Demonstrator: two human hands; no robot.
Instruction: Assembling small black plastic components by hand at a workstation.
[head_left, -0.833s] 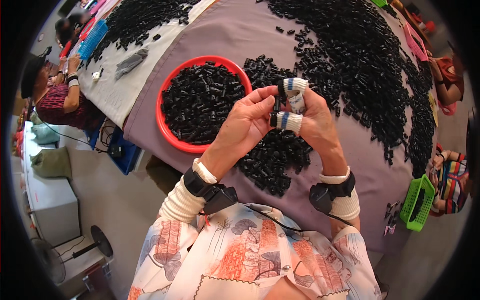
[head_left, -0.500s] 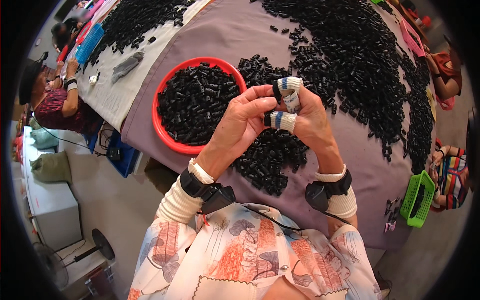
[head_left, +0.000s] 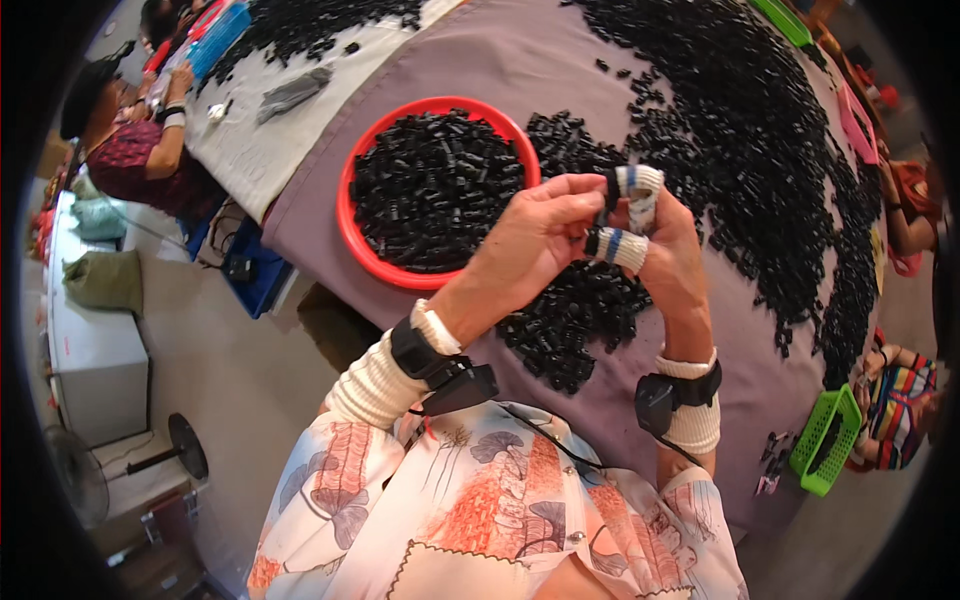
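My left hand (head_left: 545, 228) is raised over the table beside the red basin, its thumb and fingers pinched together. My right hand (head_left: 677, 255) faces it with curled fingers. White knitted finger sleeves (head_left: 622, 248) with blue stripes and black ends cover its thumb and at least one finger. The fingertips of both hands meet, and what lies between them is hidden or too dark to make out. Small black plastic parts (head_left: 575, 335) lie in a loose pile below my hands. Many more fill the round red basin (head_left: 357, 240) left of them.
A wide heap of black parts (head_left: 750, 130) spreads over the purple tablecloth (head_left: 310, 200). At the right edge stands a green basket (head_left: 815, 470). Other people sit at the left (head_left: 150, 150) and right (head_left: 900, 405). A fan (head_left: 185, 447) stands on the floor, lower left.
The view has shifted, so the basin, table and hands appear farther right. My hands stay together at the fingertips, and the left wrist is slightly more slanted.
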